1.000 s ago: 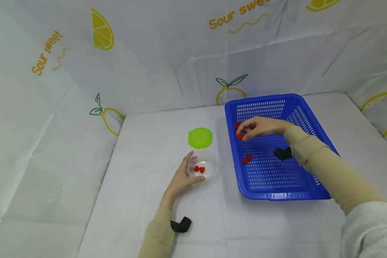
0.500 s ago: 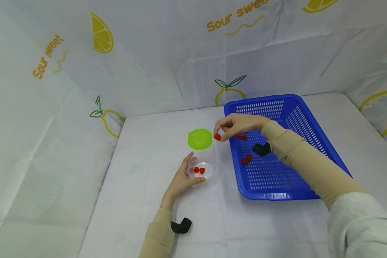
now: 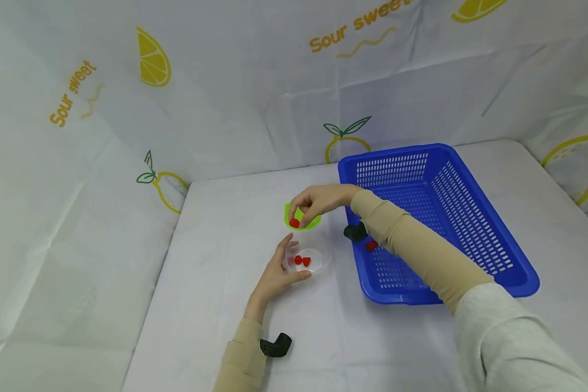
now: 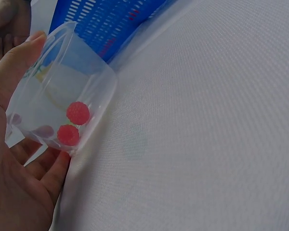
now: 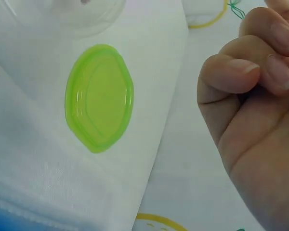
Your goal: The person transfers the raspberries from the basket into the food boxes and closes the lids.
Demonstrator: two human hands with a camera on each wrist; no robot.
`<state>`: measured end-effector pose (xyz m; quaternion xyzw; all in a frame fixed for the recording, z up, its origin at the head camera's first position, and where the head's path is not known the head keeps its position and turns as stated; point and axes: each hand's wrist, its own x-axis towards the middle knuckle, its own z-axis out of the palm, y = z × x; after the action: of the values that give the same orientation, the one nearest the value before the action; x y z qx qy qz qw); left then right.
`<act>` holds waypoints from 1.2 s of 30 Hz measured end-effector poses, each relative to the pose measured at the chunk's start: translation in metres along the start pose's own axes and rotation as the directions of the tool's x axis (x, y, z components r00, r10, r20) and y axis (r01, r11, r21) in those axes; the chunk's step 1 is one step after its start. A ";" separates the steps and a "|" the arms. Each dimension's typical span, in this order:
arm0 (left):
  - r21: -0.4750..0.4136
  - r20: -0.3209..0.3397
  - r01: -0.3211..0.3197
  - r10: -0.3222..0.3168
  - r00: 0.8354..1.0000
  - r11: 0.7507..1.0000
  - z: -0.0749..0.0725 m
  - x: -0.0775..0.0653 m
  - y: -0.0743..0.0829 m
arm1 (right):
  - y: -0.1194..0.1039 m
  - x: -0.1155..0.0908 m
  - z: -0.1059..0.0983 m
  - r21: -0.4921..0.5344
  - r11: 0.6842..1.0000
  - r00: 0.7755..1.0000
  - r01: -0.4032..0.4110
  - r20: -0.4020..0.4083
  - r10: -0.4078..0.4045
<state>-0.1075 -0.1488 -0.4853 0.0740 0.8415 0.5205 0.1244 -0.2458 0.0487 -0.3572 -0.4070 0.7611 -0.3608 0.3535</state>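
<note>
My left hand (image 3: 276, 272) grips a clear plastic tub (image 4: 62, 82) from its left side, thumb near the rim and fingers around the wall. Two red raspberries (image 4: 78, 113) lie at the bottom of the tub. My right hand (image 3: 323, 200) pinches another raspberry (image 3: 294, 223) between thumb and fingertips, above and just behind the tub. Below that hand lies a green lid (image 5: 100, 98), partly covered by it in the head view. In the right wrist view the curled fingers (image 5: 231, 74) show, while the held raspberry is out of sight.
A blue perforated basket (image 3: 470, 218) stands to the right, under my right forearm. Inside it a raspberry (image 3: 371, 246) shows beside the black wrist camera (image 3: 356, 232). White cloth with lemon prints covers the table and hangs behind it.
My right hand has lifted a raspberry out of the basket and carried it left, over the green lid. My left hand has stayed on the tub.
</note>
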 end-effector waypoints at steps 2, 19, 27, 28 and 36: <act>-0.011 0.004 0.006 -0.006 1.000 1.000 0.000 0.000 -0.001 | 0.001 0.008 0.004 -0.028 1.000 0.999 -0.004 0.038 0.005; -0.006 0.027 0.069 -0.069 0.997 0.998 -0.007 -0.015 0.034 | 0.001 0.030 0.029 -0.350 0.922 0.955 -0.164 0.178 0.238; 0.009 0.010 0.043 -0.043 0.999 0.999 -0.003 -0.008 0.014 | 0.004 0.033 0.035 -0.441 0.878 0.947 -0.184 0.162 0.279; 0.011 0.006 0.037 -0.037 0.999 0.999 -0.002 -0.005 0.008 | 0.004 0.033 0.036 -0.453 0.871 0.947 -0.187 0.154 0.283; 0.012 -0.005 0.035 -0.035 0.999 0.999 -0.001 -0.001 -0.002 | 0.000 0.034 0.041 -0.515 0.830 0.945 -0.213 0.108 0.309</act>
<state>-0.1071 -0.1505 -0.4865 0.0589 0.8461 0.5133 0.1312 -0.2262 0.0079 -0.3852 -0.4079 0.8399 -0.0612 0.3528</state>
